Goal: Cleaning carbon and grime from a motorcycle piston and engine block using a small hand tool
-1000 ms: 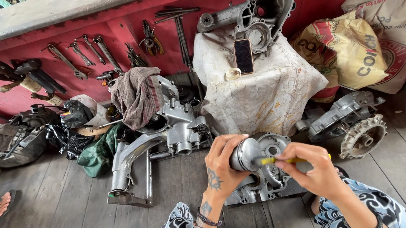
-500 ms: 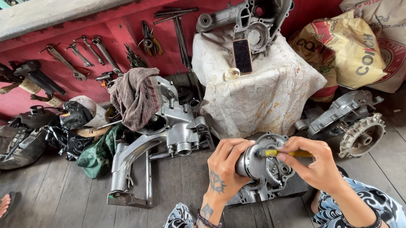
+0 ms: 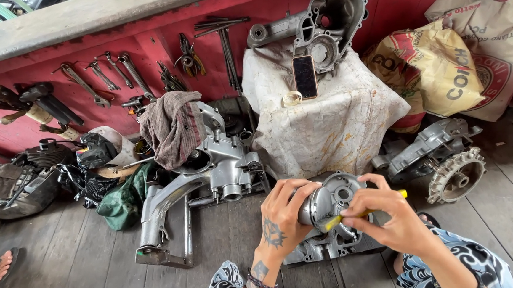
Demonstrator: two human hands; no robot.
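Left hand wrapped around round metal housing, held above engine case on plank floor. Right hand pinches yellow-handled tool, tip against housing face. Phone on draped block behind.

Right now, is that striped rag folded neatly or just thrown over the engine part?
Thrown over. The striped rag hangs loose and crumpled across the top of the silver engine casing, its edges drooping unevenly, with no tidy folds.

The left hand bears a dark tattoo, beaded bracelets circle its wrist, and patterned blue-white trousers cover the legs.
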